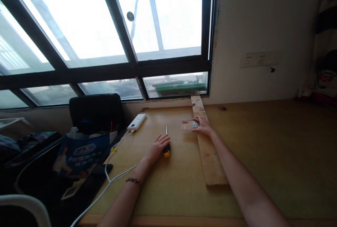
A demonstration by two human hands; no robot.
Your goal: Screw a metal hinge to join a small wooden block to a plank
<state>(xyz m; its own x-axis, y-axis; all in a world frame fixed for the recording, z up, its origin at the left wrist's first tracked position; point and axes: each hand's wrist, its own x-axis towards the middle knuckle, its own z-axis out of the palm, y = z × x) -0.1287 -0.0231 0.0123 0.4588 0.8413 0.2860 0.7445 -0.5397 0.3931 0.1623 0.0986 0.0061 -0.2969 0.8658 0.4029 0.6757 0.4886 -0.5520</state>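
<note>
Saw, in the head view, the left hand (pixel 158 145) resting on a wooden table (pixel 263 157), with 1 dark bracelet (pixel 134 181) at the wrist and fingers laid over the dark, yellow-ended handle of a screwdriver (pixel 166 150). Could not tell whether gripping that handle or merely lying on it. Noted the screwdriver's shaft pointing toward the window (pixel 168 13). Saw the right hand (pixel 204 126) pinching a small black-and-white item (pixel 195 124) between thumb and fingers, at the end of a short brown strip (pixel 186 125). Could not identify the item. Found the strip jutting leftward beside 1 long plank (pixel 212 164), running from the window side toward the near edge. Spotted, to the left, a white device (pixel 137 121) with a white cable (pixel 111 181), and beyond the table a black chair (pixel 96 110) near a blue bag (pixel 81 158).
</note>
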